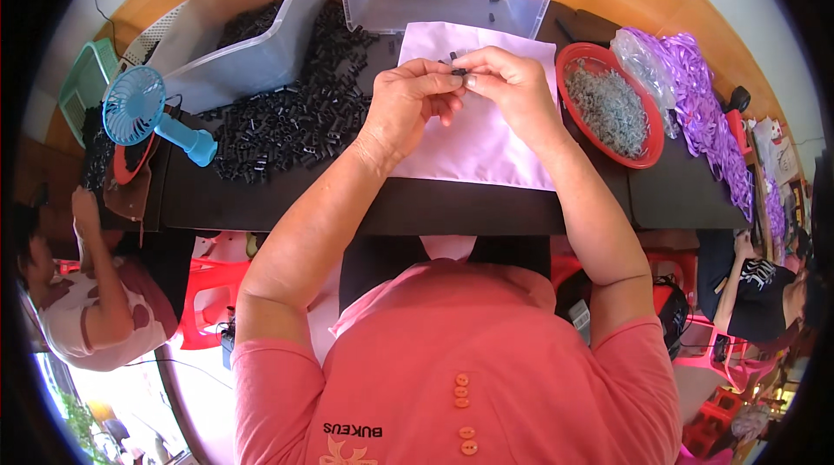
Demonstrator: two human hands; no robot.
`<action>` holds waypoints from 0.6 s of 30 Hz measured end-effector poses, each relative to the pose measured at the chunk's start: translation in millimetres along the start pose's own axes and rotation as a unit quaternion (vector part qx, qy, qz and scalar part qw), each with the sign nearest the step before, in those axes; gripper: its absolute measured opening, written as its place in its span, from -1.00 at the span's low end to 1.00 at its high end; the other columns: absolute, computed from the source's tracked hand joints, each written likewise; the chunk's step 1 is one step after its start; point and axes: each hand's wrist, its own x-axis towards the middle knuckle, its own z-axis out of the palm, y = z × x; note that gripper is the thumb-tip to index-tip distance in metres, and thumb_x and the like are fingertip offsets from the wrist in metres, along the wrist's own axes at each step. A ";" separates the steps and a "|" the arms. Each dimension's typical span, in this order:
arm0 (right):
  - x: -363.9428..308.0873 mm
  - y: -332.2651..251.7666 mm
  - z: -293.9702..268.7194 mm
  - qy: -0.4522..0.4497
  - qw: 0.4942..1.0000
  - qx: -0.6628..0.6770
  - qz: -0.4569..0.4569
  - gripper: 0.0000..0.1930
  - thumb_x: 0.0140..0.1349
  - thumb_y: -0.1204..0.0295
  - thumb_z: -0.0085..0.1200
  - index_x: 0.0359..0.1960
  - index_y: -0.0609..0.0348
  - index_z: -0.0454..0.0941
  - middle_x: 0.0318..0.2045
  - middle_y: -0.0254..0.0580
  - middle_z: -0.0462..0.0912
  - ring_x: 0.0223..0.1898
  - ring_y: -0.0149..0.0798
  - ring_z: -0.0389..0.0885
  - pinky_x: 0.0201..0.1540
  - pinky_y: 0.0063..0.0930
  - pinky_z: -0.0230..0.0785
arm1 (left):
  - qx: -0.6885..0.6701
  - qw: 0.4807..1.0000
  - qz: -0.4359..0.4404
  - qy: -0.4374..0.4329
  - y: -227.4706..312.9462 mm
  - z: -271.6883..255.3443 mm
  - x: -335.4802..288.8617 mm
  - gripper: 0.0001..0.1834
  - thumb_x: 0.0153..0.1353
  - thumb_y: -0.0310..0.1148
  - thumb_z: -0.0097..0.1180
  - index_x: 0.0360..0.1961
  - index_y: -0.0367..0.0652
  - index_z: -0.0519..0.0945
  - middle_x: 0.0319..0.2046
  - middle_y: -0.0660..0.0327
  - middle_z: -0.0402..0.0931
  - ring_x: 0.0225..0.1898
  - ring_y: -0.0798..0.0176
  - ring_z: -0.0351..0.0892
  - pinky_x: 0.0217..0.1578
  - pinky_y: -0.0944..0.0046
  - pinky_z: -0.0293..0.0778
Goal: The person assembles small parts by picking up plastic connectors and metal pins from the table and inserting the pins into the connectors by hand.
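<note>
Above a pale pink cloth point(486, 148), my left hand point(413, 96) and my right hand point(511, 83) meet at the fingertips. Between them is a small black piece point(459, 72), pinched by the thumb and fingers of both hands; its exact shape is too small to make out. A large heap of short black tube-like pieces point(291, 130) spreads over the dark table to the left of my left hand. Right of my right hand, a red oval basin point(658, 142) holds many small pale, clear-grey parts point(608, 104).
A clear plastic bin point(234, 69) lies tipped at the left, another clear bin point(443, 9) at the back. A blue handheld fan point(135, 109) stands left. Purple strips point(695, 109) and a clear plastic bag point(643, 65) lie right. One person point(113, 308) sits left, another point(760, 291) right.
</note>
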 end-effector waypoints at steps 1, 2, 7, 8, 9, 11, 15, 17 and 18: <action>0.8 0.6 1.2 0.018 1.000 0.020 -0.004 -0.85 0.21 0.62 0.09 -0.19 0.30 0.62 -0.30 -0.24 0.67 -0.24 -0.43 0.60 -0.14 -0.55 0.46 | -0.002 1.000 0.000 0.003 0.4 0.4 0.2 -0.92 0.19 -0.55 0.14 -0.30 -0.34 0.56 -0.42 0.08 0.60 -0.47 0.25 0.58 -0.50 0.33 0.46; 1.4 1.0 1.4 0.035 0.999 0.040 -0.009 -0.87 0.19 0.63 0.11 -0.23 0.32 0.63 -0.32 -0.24 0.66 -0.28 -0.43 0.59 -0.18 -0.56 0.44 | -0.004 1.000 0.000 0.006 0.7 0.9 0.4 -0.92 0.18 -0.56 0.14 -0.30 -0.35 0.56 -0.42 0.08 0.60 -0.48 0.26 0.58 -0.50 0.33 0.46; 4.3 -10.9 -3.0 0.066 0.995 0.072 0.024 -0.83 0.19 0.55 0.14 -0.18 0.27 0.64 -0.29 -0.27 0.66 -0.22 -0.44 0.57 -0.06 -0.56 0.38 | 0.005 1.000 -0.003 0.023 1.7 4.5 -1.5 -0.90 0.11 -0.60 0.18 -0.33 -0.38 0.56 -0.48 0.06 0.60 -0.54 0.26 0.58 -0.60 0.34 0.43; 4.0 -11.2 -3.6 0.059 0.993 0.093 0.032 -0.83 0.19 0.54 0.14 -0.19 0.26 0.64 -0.29 -0.27 0.66 -0.23 -0.44 0.57 -0.07 -0.56 0.38 | 0.020 1.000 -0.004 0.024 1.9 5.7 -2.1 -0.90 0.11 -0.60 0.19 -0.33 -0.39 0.56 -0.48 0.07 0.60 -0.55 0.26 0.58 -0.60 0.34 0.43; 3.6 -10.9 -3.9 0.052 0.991 0.115 0.040 -0.83 0.19 0.54 0.13 -0.19 0.26 0.64 -0.29 -0.27 0.66 -0.24 -0.44 0.56 -0.08 -0.56 0.37 | 0.019 1.000 -0.005 0.023 1.8 6.3 -2.4 -0.90 0.11 -0.60 0.19 -0.33 -0.39 0.56 -0.48 0.07 0.60 -0.55 0.26 0.58 -0.60 0.34 0.43; 3.5 -7.4 0.1 0.047 0.990 0.124 0.047 -0.83 0.19 0.54 0.13 -0.19 0.27 0.64 -0.30 -0.28 0.66 -0.25 -0.44 0.55 -0.09 -0.56 0.37 | 0.019 1.000 0.000 0.016 1.7 6.7 -3.5 -0.89 0.11 -0.59 0.19 -0.33 -0.39 0.57 -0.47 0.06 0.60 -0.55 0.27 0.57 -0.60 0.35 0.43; 3.1 -5.0 3.9 0.042 0.985 0.153 0.073 -0.83 0.20 0.53 0.12 -0.19 0.27 0.64 -0.32 -0.29 0.65 -0.29 -0.44 0.54 -0.12 -0.55 0.36 | 0.021 1.000 0.011 0.013 1.2 6.5 -4.4 -0.89 0.11 -0.58 0.19 -0.32 -0.39 0.57 -0.47 0.06 0.60 -0.55 0.27 0.57 -0.59 0.35 0.42; 2.6 -6.9 3.7 0.044 0.987 0.138 0.070 -0.83 0.21 0.53 0.12 -0.18 0.28 0.64 -0.33 -0.29 0.65 -0.28 -0.44 0.54 -0.11 -0.55 0.36 | 0.011 1.000 0.008 0.019 1.3 6.8 -5.1 -0.88 0.12 -0.57 0.19 -0.31 -0.40 0.57 -0.47 0.05 0.60 -0.55 0.27 0.56 -0.59 0.35 0.42; 2.4 -8.2 3.6 0.047 0.989 0.123 0.066 -0.82 0.21 0.52 0.12 -0.17 0.28 0.64 -0.33 -0.29 0.65 -0.28 -0.44 0.54 -0.11 -0.55 0.36 | 0.010 1.000 0.008 0.020 1.7 6.2 -5.3 -0.88 0.12 -0.57 0.19 -0.31 -0.40 0.57 -0.47 0.05 0.60 -0.55 0.27 0.56 -0.59 0.35 0.42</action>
